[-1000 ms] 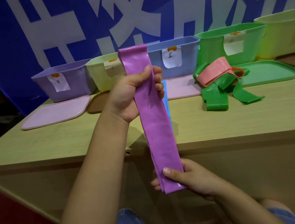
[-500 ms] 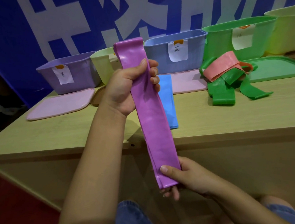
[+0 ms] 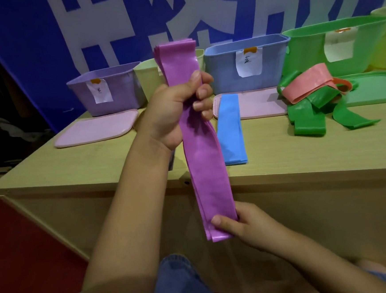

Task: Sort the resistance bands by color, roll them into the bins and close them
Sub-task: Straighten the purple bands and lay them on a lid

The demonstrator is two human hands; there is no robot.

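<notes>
In the head view, my left hand (image 3: 175, 110) grips the stack of purple resistance bands (image 3: 199, 146) near its top. The fingers are curled tight round it and the thumb presses on its front. A short bit of the stack sticks up above those fingers. My right hand (image 3: 246, 225) pinches the bottom end, thumb on the front and the other fingers hidden behind. The stack hangs long and nearly straight between the two hands, out in front of the wooden table (image 3: 73, 169), not lying on it.

What changed: a second ago my right fingers were looser under the bottom end, and one poked out below it. Now they are tucked in and the thumb sits flat on the bands. The layers look more even at the bottom. The view has also come closer and lower. I think the purple ones are now gathered and squared up, so rolling from the bottom end should come next.

Past my left fingers, a blue band (image 3: 231, 131) lies flat on the table, its far end on a pink lid (image 3: 260, 104). Further right, well away from both hands, green bands (image 3: 310, 118) and a pink band (image 3: 307, 84) lie in a tangle, not sorted yet.

Behind my left hand stand the open bins: a purple bin (image 3: 114, 92), a pale yellow bin (image 3: 147, 78), a blue bin (image 3: 271, 64) and a green bin (image 3: 371, 44). Another pink lid (image 3: 96, 130) lies in front of the purple bin, and a green lid (image 3: 374, 90) by the green one. No bin is closed, so I judge most of the job is still left.
</notes>
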